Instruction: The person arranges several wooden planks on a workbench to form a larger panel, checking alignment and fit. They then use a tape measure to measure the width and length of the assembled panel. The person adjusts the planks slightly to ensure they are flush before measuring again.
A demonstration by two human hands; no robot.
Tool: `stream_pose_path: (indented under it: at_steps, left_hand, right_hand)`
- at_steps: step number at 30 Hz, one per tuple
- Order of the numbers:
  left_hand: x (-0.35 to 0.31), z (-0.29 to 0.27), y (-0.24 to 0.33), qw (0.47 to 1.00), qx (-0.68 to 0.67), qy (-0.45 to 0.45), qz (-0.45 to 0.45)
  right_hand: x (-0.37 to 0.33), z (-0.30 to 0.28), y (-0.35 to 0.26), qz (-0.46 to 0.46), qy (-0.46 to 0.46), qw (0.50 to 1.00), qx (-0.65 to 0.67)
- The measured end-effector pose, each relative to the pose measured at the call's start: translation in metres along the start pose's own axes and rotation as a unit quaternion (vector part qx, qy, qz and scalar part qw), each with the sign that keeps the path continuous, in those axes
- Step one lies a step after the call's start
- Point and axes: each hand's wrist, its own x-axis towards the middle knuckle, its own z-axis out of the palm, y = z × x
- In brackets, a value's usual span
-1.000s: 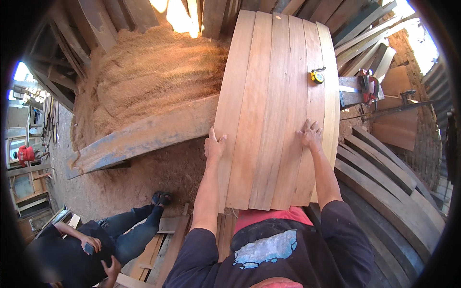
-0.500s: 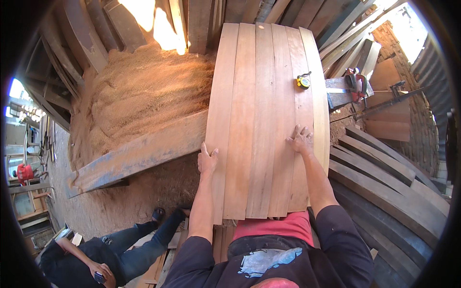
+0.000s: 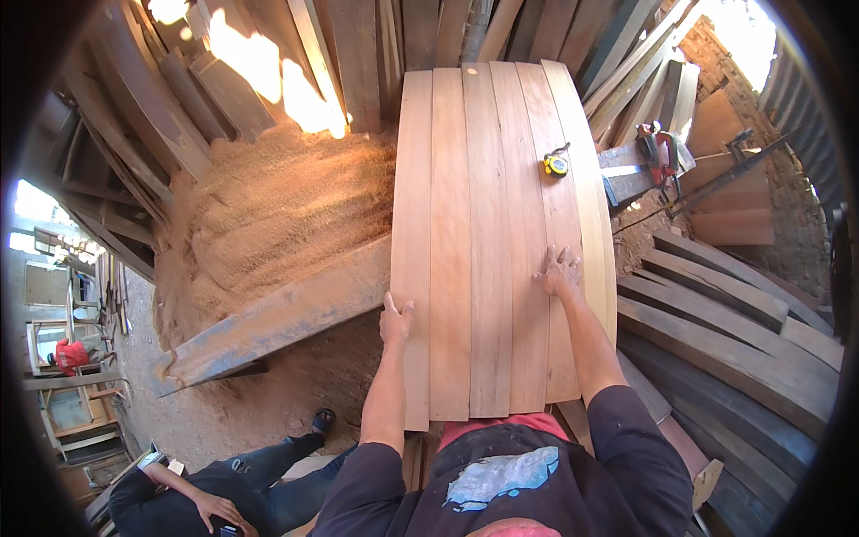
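Observation:
Several long reddish-brown planks [image 3: 488,268] lie side by side in a row in front of me, their ends slightly uneven. The rightmost plank [image 3: 586,206] is paler. At the row's left edge my left hand [image 3: 395,322] is closed on the outer plank, thumb on top; its other fingers are partly hidden at the side. My right hand [image 3: 561,272] rests on the planks toward the right, fingers spread and holding nothing. Farther up the row, beyond that hand, sits a yellow and black tape measure [image 3: 556,166].
Sawdust [image 3: 286,215] is heaped at the left behind a slanting beam [image 3: 277,304]. A red and black power tool [image 3: 660,161] stands on the right. Stacked timber [image 3: 716,331] lies at the right, and boards lean at the back. Another person [image 3: 197,492] is at the lower left.
My view has shifted, so the planks and surroundings sit lower in the picture. Both hands stay at about the same places on the planks. The tape measure keeps its place on them.

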Motion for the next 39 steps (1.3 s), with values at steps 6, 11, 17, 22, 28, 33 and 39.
stream_pose_path:
  at_steps: [6, 11, 17, 22, 28, 33, 39]
  left_hand:
    - [0.001, -0.011, 0.012, 1.000, -0.001, -0.002, -0.025]
    - [0.002, -0.005, 0.009, 0.999, 0.008, 0.004, -0.041]
    - [0.008, 0.004, 0.017, 1.000, -0.014, -0.012, -0.014]
    - [0.002, -0.017, -0.011, 0.999, -0.024, -0.015, -0.025]
    - [0.002, -0.012, -0.032, 0.992, 0.044, -0.093, 0.077]
    - [-0.031, -0.021, -0.103, 0.983, -0.059, -0.150, 0.082]
    - [-0.069, -0.020, -0.154, 0.971, -0.065, -0.165, 0.160]
  right_hand:
    - [0.007, -0.002, -0.008, 0.003, -0.020, 1.000, -0.016]
    - [0.007, 0.007, -0.006, 0.011, -0.016, 0.999, -0.034]
    - [0.019, 0.048, 0.014, 0.007, 0.041, 0.999, -0.015]
    - [-0.083, 0.097, -0.064, -0.091, 0.020, 0.991, -0.093]
    - [-0.164, 0.156, -0.059, -0.041, 0.008, 0.999, -0.019]
    - [-0.202, 0.165, -0.063, -0.037, -0.005, 0.998, -0.053]
    - [-0.228, 0.195, -0.056, 0.000, -0.003, 0.999, -0.047]
